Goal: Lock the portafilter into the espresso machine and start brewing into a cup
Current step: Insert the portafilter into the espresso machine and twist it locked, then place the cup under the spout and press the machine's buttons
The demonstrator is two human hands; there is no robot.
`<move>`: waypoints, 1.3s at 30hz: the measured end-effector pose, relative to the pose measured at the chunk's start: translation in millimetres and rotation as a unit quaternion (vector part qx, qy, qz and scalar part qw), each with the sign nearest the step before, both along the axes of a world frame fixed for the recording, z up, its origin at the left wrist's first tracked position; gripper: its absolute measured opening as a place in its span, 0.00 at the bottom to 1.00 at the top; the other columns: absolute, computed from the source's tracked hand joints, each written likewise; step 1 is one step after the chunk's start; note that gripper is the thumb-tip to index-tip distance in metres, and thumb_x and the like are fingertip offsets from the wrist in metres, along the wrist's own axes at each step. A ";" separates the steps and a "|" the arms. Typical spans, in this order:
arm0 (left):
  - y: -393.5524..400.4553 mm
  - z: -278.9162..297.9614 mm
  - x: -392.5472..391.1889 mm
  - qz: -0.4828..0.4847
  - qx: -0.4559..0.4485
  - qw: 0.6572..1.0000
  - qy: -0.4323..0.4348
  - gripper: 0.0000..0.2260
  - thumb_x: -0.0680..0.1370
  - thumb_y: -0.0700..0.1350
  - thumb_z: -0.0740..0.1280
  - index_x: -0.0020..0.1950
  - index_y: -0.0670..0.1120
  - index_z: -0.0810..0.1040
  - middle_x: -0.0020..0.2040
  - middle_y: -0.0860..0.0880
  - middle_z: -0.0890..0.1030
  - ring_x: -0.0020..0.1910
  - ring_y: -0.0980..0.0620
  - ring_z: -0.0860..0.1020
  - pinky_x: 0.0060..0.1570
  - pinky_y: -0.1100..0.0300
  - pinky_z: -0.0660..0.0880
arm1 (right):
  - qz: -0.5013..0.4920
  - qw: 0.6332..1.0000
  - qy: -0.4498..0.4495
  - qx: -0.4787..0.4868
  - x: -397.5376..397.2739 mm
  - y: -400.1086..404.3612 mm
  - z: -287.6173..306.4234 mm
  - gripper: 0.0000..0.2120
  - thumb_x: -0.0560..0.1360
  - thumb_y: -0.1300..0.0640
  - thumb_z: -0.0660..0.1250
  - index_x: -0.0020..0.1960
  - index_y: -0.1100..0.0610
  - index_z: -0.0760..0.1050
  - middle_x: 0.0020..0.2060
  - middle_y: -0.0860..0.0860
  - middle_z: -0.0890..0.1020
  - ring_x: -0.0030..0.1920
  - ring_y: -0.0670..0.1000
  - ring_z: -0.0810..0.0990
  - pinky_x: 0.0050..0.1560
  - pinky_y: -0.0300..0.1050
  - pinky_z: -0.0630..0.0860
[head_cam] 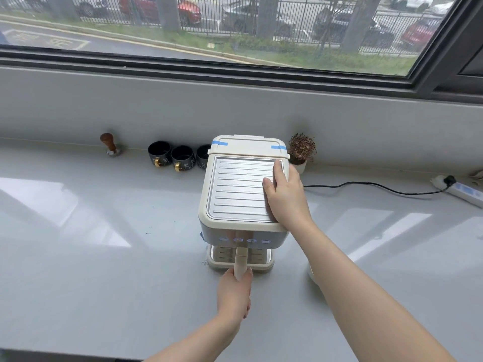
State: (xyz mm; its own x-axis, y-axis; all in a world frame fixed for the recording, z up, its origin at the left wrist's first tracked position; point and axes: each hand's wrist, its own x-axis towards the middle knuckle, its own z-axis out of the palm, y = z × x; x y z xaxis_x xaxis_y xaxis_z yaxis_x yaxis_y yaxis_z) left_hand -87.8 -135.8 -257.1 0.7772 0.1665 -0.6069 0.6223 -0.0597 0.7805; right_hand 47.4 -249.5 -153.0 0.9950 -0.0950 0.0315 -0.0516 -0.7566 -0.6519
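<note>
A cream espresso machine [235, 189] with a ribbed metal top stands mid-counter, four lit buttons on its front panel [244, 240]. My left hand [234, 296] is shut on the cream handle of the portafilter [240, 259], which points straight toward me from under the front panel; the portafilter's head is hidden beneath the machine. My right hand [283, 199] lies flat on the machine's top right corner, fingers spread over the metal plate, pressing down. Three black cups [171, 155] with gold handles stand behind the machine on its left. No cup shows on the drip tray [219, 259].
A wood-handled tamper [111, 145] stands at the back left by the wall. A small potted plant [302, 152] sits behind the machine's right. A black cable [366, 185] runs to a power strip [462, 190] at far right. A white object's edge [312, 276] peeks out under my right forearm.
</note>
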 end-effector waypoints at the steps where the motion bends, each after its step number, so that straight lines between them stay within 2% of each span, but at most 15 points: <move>1: 1.6 0.7 0.3 -0.011 -0.001 1.000 -0.001 0.09 0.76 0.46 0.59 0.38 0.43 0.66 0.29 0.47 0.67 0.19 0.49 0.63 0.21 0.62 0.60 | 0.001 1.000 0.002 -0.001 -0.2 0.4 0.6 0.28 0.81 0.47 0.54 0.78 0.51 0.52 0.78 0.53 0.53 0.76 0.56 0.54 0.73 0.51 0.57; 9: 8.7 10.4 0.0 -0.053 -0.027 0.998 -0.004 0.08 0.76 0.45 0.58 0.39 0.43 0.66 0.30 0.46 0.66 0.18 0.49 0.63 0.22 0.62 0.61 | -0.004 1.000 0.018 0.003 -2.0 2.7 3.8 0.28 0.81 0.48 0.53 0.79 0.53 0.51 0.78 0.56 0.54 0.76 0.59 0.55 0.74 0.52 0.56; 13: 18.4 20.1 3.2 -0.107 -0.052 0.993 0.017 0.08 0.76 0.47 0.59 0.48 0.42 0.68 0.32 0.45 0.72 0.21 0.45 0.71 0.24 0.58 0.70 | -0.002 0.999 0.002 0.041 1.0 -0.1 0.6 0.26 0.81 0.50 0.55 0.77 0.52 0.57 0.75 0.56 0.60 0.74 0.57 0.59 0.71 0.50 0.61; 15: 29.3 27.9 7.0 -0.141 -0.028 0.989 0.026 0.10 0.76 0.50 0.58 0.51 0.45 0.70 0.38 0.44 0.76 0.30 0.43 0.77 0.30 0.54 0.76 | 0.020 0.989 -0.017 0.144 -2.7 -7.4 2.7 0.21 0.81 0.54 0.56 0.73 0.52 0.65 0.71 0.53 0.68 0.72 0.53 0.64 0.68 0.45 0.63; 17: 48.1 35.4 13.0 -0.124 0.018 0.992 -0.008 0.10 0.76 0.47 0.56 0.52 0.45 0.72 0.43 0.44 0.76 0.39 0.44 0.78 0.40 0.49 0.79 | 0.006 0.968 -0.037 0.248 -15.1 -24.9 0.4 0.17 0.81 0.57 0.56 0.68 0.54 0.71 0.66 0.51 0.75 0.65 0.50 0.72 0.64 0.41 0.69; 19: 74.5 42.6 21.8 -0.037 0.103 0.990 -0.087 0.10 0.75 0.46 0.54 0.52 0.46 0.71 0.47 0.44 0.76 0.46 0.43 0.77 0.51 0.42 0.78 | -0.093 0.959 -0.038 0.266 -39.0 -53.1 -17.1 0.17 0.81 0.57 0.57 0.68 0.55 0.72 0.64 0.49 0.76 0.60 0.47 0.74 0.56 0.32 0.69; 20: 87.3 48.6 27.6 0.006 0.147 0.980 -0.133 0.12 0.73 0.48 0.53 0.52 0.47 0.71 0.49 0.44 0.75 0.50 0.42 0.76 0.54 0.40 0.75 | -0.153 0.960 -0.032 0.232 -51.6 -71.5 -33.6 0.17 0.80 0.58 0.58 0.68 0.57 0.72 0.64 0.51 0.77 0.60 0.49 0.75 0.56 0.34 0.69; 23: 97.4 78.1 46.0 0.037 0.192 0.947 -0.254 0.15 0.75 0.51 0.52 0.58 0.48 0.71 0.56 0.48 0.71 0.54 0.48 0.73 0.56 0.49 0.71 | -0.283 0.953 0.064 0.085 -88.7 -125.1 -88.5 0.18 0.78 0.60 0.58 0.67 0.61 0.71 0.66 0.58 0.75 0.66 0.59 0.73 0.59 0.51 0.71; 25: 82.2 99.5 58.5 0.003 0.193 0.931 -0.309 0.15 0.79 0.50 0.52 0.63 0.48 0.70 0.58 0.52 0.69 0.56 0.54 0.71 0.57 0.56 0.66 | -0.297 0.943 0.147 0.027 -108.2 -146.5 -115.9 0.21 0.77 0.58 0.59 0.68 0.62 0.70 0.66 0.61 0.74 0.67 0.62 0.71 0.53 0.54 0.74; 26: 73.0 105.9 64.6 -0.017 0.195 0.927 -0.321 0.16 0.80 0.50 0.52 0.65 0.48 0.69 0.60 0.53 0.69 0.58 0.55 0.69 0.58 0.57 0.64 | -0.300 0.937 0.179 0.020 -114.2 -152.6 -128.0 0.22 0.77 0.56 0.60 0.68 0.63 0.70 0.66 0.62 0.74 0.66 0.63 0.72 0.54 0.55 0.74; 28: 59.4 105.8 75.3 -0.052 0.219 0.913 -0.341 0.17 0.80 0.48 0.54 0.67 0.47 0.67 0.63 0.53 0.68 0.64 0.55 0.68 0.61 0.58 0.63 | -0.301 0.927 0.223 0.032 -121.0 -156.5 -144.0 0.23 0.75 0.50 0.61 0.64 0.64 0.72 0.59 0.64 0.78 0.59 0.64 0.78 0.58 0.56 0.75; 31: 55.8 91.4 83.0 -0.051 0.293 0.884 -0.360 0.18 0.78 0.44 0.59 0.68 0.46 0.68 0.69 0.48 0.69 0.66 0.50 0.69 0.60 0.54 0.68 | -0.304 0.912 0.267 0.072 -121.9 -157.1 -160.6 0.25 0.72 0.44 0.60 0.56 0.65 0.73 0.51 0.63 0.81 0.50 0.63 0.81 0.52 0.55 0.78; 34: 57.1 89.2 81.4 -0.034 0.300 0.873 -0.382 0.16 0.78 0.41 0.58 0.66 0.47 0.72 0.71 0.48 0.69 0.66 0.51 0.70 0.55 0.59 0.67 | -0.320 0.888 0.294 0.151 -128.2 -153.6 -162.4 0.20 0.75 0.46 0.61 0.54 0.63 0.72 0.48 0.61 0.80 0.44 0.62 0.82 0.43 0.52 0.81; 36: 59.1 86.8 80.0 -0.033 0.284 0.875 -0.391 0.18 0.78 0.41 0.55 0.65 0.48 0.74 0.72 0.49 0.69 0.67 0.52 0.70 0.56 0.60 0.67 | -0.314 0.869 0.305 0.232 -135.5 -153.1 -166.0 0.15 0.77 0.48 0.61 0.47 0.61 0.74 0.39 0.59 0.78 0.35 0.59 0.79 0.35 0.47 0.79; 39: 63.6 83.9 80.2 -0.036 0.269 0.876 -0.399 0.21 0.75 0.43 0.52 0.65 0.50 0.75 0.73 0.49 0.68 0.69 0.52 0.68 0.59 0.57 0.68 | -0.294 0.857 0.303 0.294 -140.4 -149.4 -169.2 0.13 0.77 0.53 0.58 0.38 0.60 0.69 0.33 0.55 0.70 0.31 0.57 0.75 0.29 0.44 0.76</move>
